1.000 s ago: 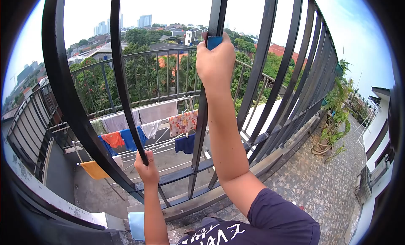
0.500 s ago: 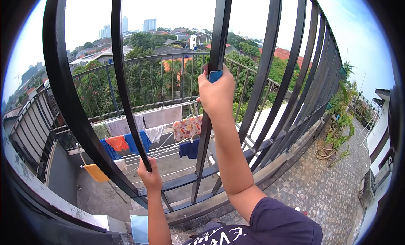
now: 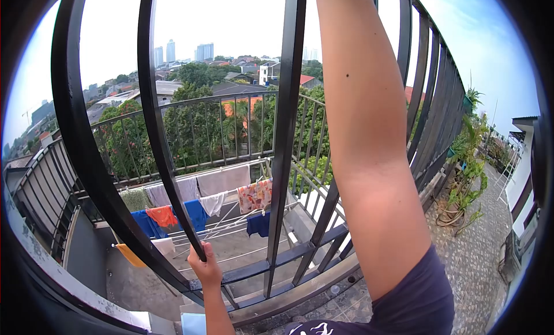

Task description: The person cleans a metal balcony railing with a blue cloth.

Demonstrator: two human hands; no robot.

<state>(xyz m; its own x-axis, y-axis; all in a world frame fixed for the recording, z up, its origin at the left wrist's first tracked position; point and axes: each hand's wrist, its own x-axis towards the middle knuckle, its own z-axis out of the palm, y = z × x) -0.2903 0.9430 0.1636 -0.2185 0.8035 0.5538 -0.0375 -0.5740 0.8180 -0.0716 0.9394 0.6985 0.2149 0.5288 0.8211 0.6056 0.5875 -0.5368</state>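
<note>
head view: looks out through a black metal railing onto a lower terrace and rooftops.
left hand: low in the frame, fingers wrapped tight around the curved bar, close to where that bar meets the bottom rail.
curved bar: second from the left, it runs from the top edge down and rightward into the left hand's grasp.
right hand: out of the frame above the top edge, so i cannot tell whether it is clenched or spread.
right arm: raised straight up, filling the middle right of the view, in front of the bars there.
sleeve: dark navy, at the bottom right.
straight bar: upright, between the curved bar and the right arm, touched by neither hand in view.
drying rack: on the terrace below, seen between the bars.
laundry: an orange piece, a blue piece, a patterned cloth and a dark blue piece hang on the rack; a yellow towel hangs near its left end.
lower railing: edges the terrace, with trees behind it.
potted plants: along the railing's foot at the right.
tiled floor: patterned, on the person's side of the railing.
</note>
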